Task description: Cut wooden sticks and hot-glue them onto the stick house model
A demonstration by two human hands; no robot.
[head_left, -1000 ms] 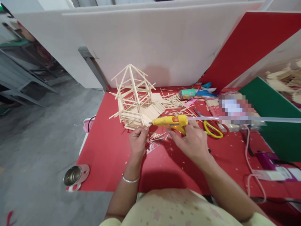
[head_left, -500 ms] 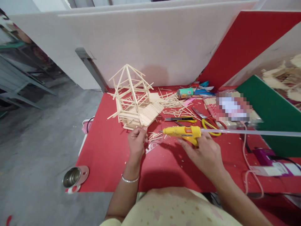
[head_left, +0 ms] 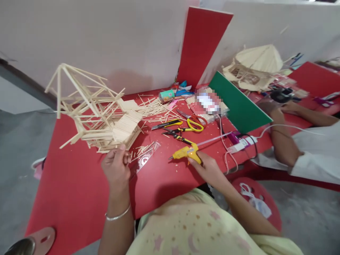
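Note:
A house-shaped frame of thin wooden sticks (head_left: 87, 117) stands on the red table (head_left: 79, 198), with a slatted panel (head_left: 127, 127) on its near right side. My left hand (head_left: 117, 164) is closed just in front of that panel, fingertips near its lower edge. Whether it pinches a small stick is hidden. My right hand (head_left: 208, 168) is wrapped round the handle of a yellow glue gun (head_left: 187, 151), a clear glue stick (head_left: 212, 140) poking out of its back. The nozzle points left, low over the table, apart from the frame.
Short sticks and a clear ruler (head_left: 145, 160) lie between my hands. Behind are a utility knife (head_left: 167, 124), pliers (head_left: 175, 132), scissors (head_left: 195, 123), loose sticks (head_left: 156, 108) and a green can (head_left: 166, 95). A green board (head_left: 236, 106) separates a co-worker's arms (head_left: 284, 134). A metal cup (head_left: 23, 246) sits front left.
My view has turned to the right, bringing the co-worker into sight. The glue gun has come down and away from my left hand. My left hand remains closed by the frame.

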